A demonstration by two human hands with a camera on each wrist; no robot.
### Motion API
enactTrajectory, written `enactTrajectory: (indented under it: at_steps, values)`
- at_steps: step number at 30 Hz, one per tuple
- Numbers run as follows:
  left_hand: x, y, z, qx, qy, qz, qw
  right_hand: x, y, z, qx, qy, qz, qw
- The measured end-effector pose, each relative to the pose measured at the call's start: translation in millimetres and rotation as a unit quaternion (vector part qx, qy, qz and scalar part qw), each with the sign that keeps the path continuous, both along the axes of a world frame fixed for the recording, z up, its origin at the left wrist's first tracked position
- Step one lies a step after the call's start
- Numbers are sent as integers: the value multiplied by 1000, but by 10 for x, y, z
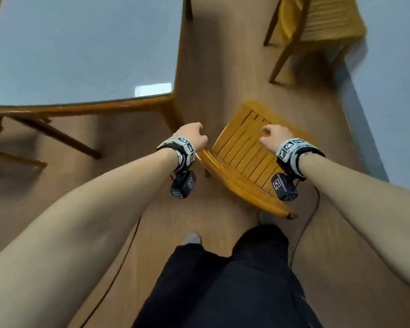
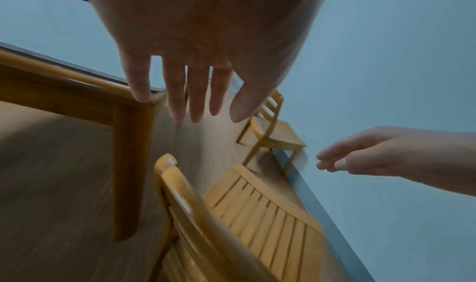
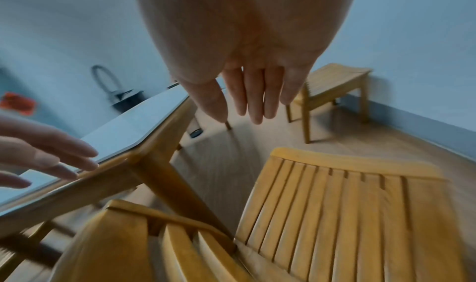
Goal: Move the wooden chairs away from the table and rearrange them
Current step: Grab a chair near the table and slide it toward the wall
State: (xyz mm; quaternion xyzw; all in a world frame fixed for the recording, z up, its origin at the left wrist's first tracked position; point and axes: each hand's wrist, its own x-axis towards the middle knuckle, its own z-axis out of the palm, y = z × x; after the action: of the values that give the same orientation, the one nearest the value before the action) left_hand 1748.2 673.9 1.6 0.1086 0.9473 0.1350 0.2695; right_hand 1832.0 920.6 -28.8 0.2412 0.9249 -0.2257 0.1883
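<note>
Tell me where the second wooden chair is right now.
In the head view the second wooden chair stands top right against the wall, beyond the nearer chair.

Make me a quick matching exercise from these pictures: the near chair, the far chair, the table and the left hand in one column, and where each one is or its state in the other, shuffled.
Things:
1. near chair
2. far chair
3. table
4. left hand

Places or states:
A. against the wall
B. grey top, wooden frame
C. open, fingers straight, holding nothing
D. just below both hands, slatted seat showing

Pairs: 1-D, 2-A, 3-B, 4-C
</note>
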Motion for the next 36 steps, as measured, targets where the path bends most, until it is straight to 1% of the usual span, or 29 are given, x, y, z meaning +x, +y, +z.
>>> enactTrajectory:
  at_steps: [5,9,12,16,22,24,27,32,34,36]
  values:
    - [318,-133,-98,-8,-43,-121,992,903,-428,28,-19,-28,-124,992]
    - [588,-174,-83,-20,-45,-207,977,1439,-757,151,-17,-26,-198,980]
    - [736,-201,-19,-23,-29,-236,971,1767,-982,212,-4,-25,-223,974]
    - [918,-327,23,-9,-7,-264,964,2158,-1262,249,-10,-10,-245,969]
    - [1181,-657,-50,9,-1,-288,957,2565,-1664,173,-2,4,-271,963]
    - [1184,-693,-116,17,-3,-284,959,2646,-1740,132,-7,5,-278,961]
    - [1082,-594,-239,30,6,-275,961,2645,-1724,28,-3,33,-292,956]
    - [683,-268,-623,5,55,-279,959,2387,-1477,-282,16,104,-291,951]
    - [513,-211,-778,-18,73,-296,952,2239,-1361,-422,25,104,-271,957]
    - [380,-185,-918,-38,79,-310,947,2116,-1276,-549,36,80,-249,965]
